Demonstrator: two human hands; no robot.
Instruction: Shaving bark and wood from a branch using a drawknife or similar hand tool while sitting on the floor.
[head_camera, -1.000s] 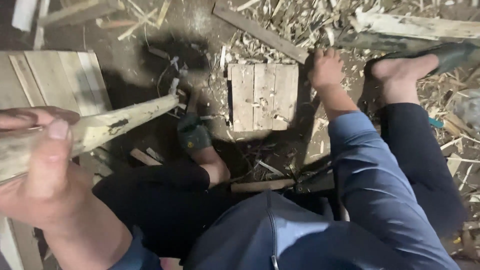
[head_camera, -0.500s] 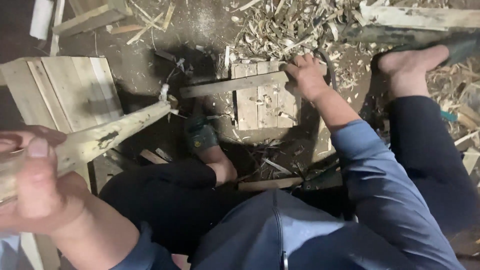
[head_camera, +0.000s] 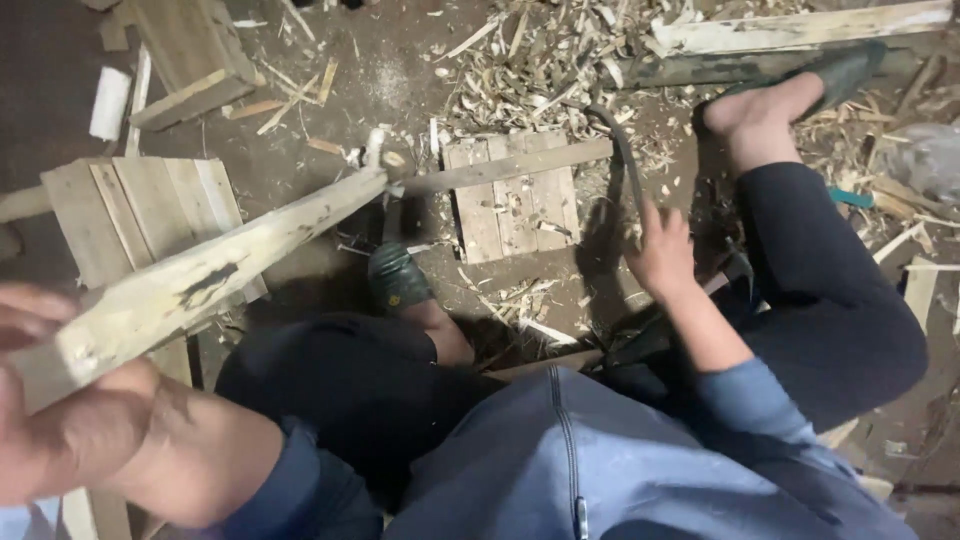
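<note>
The person sits low over a dirt floor (head_camera: 330, 70). The step in hand looks like getting a stick and a tool ready at the chopping spot.

The left hand (head_camera: 80, 430) is very near the camera, at the near left, and it is blurry. Its fingers look wrapped around the near end of a long pale stick (head_camera: 230, 265). The arm is bent and held up, so the stick slants away from it. The stick's far tip is just beside a small flat wooden board (head_camera: 500, 215) that lies on the floor in the middle. A thin slat (head_camera: 520, 163) lies across the far part of that board.

The right hand (head_camera: 662, 250) is to the right of the board, with the arm reaching forward over the right knee. Its fingers are closed around the low end of a dark curved tool (head_camera: 622, 150). The tool bends up and away to the far side, over a pile of wood chips (head_camera: 540, 60).

A foot in a green slipper (head_camera: 395, 278) sits right by the near left corner of the board. I think any move with the tool calls for a steady stick, and care for that foot.

A low wooden stool (head_camera: 110, 200) stands at the left, under the stick.
</note>
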